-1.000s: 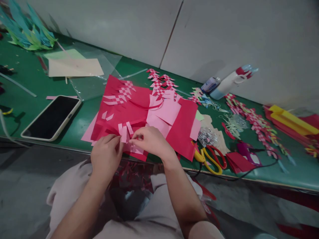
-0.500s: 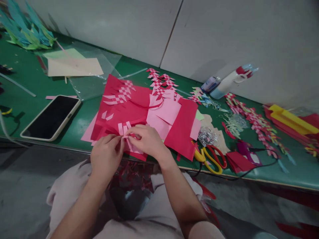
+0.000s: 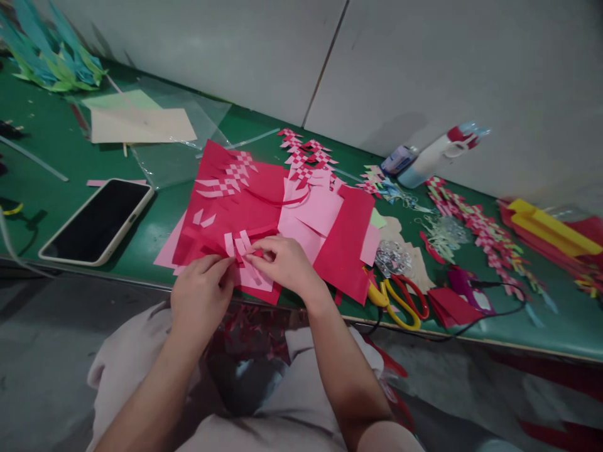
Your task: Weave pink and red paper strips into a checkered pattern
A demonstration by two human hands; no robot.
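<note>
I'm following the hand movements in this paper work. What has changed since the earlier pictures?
The right hand closed in on the left fingertips half a second ago; now it has drawn back slightly to its own right, baring more of the pink strips. Any letting go is too small to tell. The left hand, phone and red sheet stayed put.

A craft workshop is suggested by a long green workbench (image 3: 162,216) set against a grey panelled wall (image 3: 424,63), across which red paper sheets (image 3: 346,245), scissors (image 3: 416,324), small silvery pieces (image 3: 392,257) and checkered paper chains (image 3: 490,237) are spread.
</note>
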